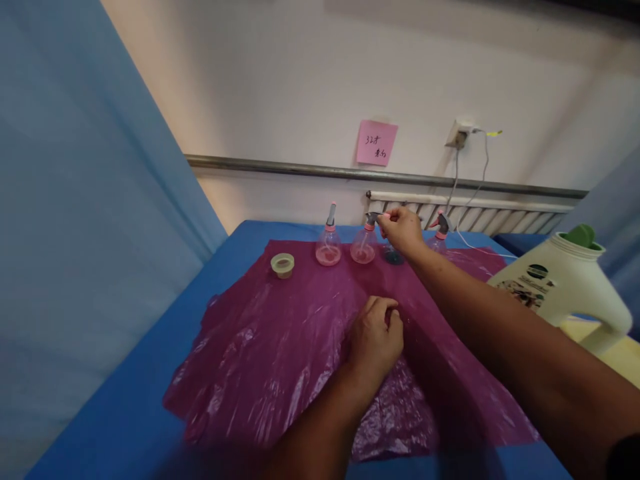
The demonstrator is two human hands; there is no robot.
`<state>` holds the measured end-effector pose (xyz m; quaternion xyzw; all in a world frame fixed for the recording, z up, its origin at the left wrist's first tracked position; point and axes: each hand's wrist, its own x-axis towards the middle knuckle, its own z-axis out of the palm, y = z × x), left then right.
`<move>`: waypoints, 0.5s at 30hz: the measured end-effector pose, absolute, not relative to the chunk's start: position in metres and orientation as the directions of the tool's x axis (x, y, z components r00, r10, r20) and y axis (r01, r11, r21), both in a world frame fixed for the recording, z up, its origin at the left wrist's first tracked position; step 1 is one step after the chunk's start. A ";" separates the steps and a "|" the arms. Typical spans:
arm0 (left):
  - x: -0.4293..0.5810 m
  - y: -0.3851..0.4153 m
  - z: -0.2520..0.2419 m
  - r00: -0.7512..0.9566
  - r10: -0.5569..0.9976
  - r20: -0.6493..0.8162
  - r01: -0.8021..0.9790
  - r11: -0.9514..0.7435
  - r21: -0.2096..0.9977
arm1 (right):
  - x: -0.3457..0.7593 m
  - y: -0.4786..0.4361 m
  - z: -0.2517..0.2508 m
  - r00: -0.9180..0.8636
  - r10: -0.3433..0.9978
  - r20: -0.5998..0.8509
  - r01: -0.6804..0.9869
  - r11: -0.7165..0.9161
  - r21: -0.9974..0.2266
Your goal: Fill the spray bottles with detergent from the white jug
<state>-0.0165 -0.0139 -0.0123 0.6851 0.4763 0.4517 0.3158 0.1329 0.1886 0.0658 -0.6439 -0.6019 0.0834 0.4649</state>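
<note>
My right hand (403,228) is closed in a pinch on the pink nozzle tip of a spray bottle (363,253), which stands upright with pink liquid in it. Left of it is another clear spray bottle (329,253) with pink liquid. Partly hidden below my right hand is a bottle with dark teal liquid (393,255). One more spray bottle (438,243) shows behind my right forearm. My left hand (376,333) rests over the purple plastic sheet (280,333), fingers loosely curled and thumb apart, with nothing visible in it.
A roll of tape (283,265) lies at the sheet's left. On the right stands a large cream jug (565,280) with something green in its mouth. A cable (487,160) hangs from the wall socket (459,133). A blue curtain (100,233) borders the blue-covered table (125,400).
</note>
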 end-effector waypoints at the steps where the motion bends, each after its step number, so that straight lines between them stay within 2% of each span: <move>1: -0.016 -0.014 -0.013 0.142 0.937 0.318 0.367 -0.349 0.862 | 0.129 0.192 0.063 0.269 0.854 0.446 0.695 0.148 -0.703; 7: -0.015 -0.016 -0.013 0.162 0.937 0.310 0.374 -0.349 0.859 | 0.118 0.192 0.047 0.253 0.857 0.448 0.701 0.157 -0.696; 12: -0.016 -0.018 -0.009 0.172 0.942 0.290 0.373 -0.334 0.865 | 0.142 0.174 0.055 0.254 0.808 0.532 0.698 0.228 -0.679; 15: -0.016 -0.018 -0.007 0.185 0.943 0.278 0.375 -0.329 0.866 | 0.175 0.166 0.067 0.313 0.740 0.595 0.699 0.244 -0.672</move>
